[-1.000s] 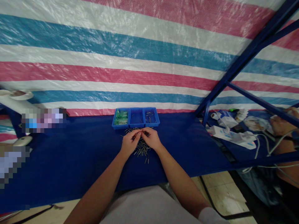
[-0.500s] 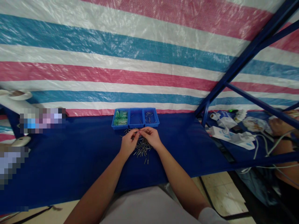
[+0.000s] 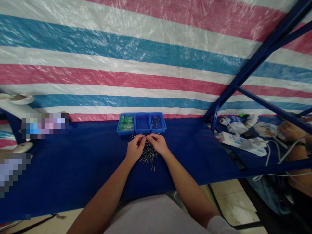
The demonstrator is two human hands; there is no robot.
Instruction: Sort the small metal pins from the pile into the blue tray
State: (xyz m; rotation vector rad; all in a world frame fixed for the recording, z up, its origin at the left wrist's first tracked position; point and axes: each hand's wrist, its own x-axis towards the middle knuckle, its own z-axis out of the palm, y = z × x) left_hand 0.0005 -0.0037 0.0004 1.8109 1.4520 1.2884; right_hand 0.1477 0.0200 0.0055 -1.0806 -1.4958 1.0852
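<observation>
My left hand [image 3: 135,146] and my right hand [image 3: 158,143] meet fingertip to fingertip above a pile of thin metal pins [image 3: 148,156]. Both are closed in a pinch. Between the fingertips is a small slender piece, too small to name and mostly hidden by the fingers. Just beyond my hands stands a blue tray [image 3: 125,132] with three compartments. Small green packets [image 3: 127,122] fill the left one. A few pins lie in the middle compartment, and several pins [image 3: 156,124] are scattered in the right one.
A blue cover lies over the table [image 3: 80,162]. Behind it hangs a striped plastic sheet [image 3: 146,68]. To the right are a blue metal frame [image 3: 234,81], a white power strip [image 3: 243,143] with cables, and another person's arm [image 3: 296,152]. A white roll [image 3: 18,105] is at the left.
My hands stay together over the pile, with only a slight shift of the fingers. At the far right, the other person's hand has moved a little.
</observation>
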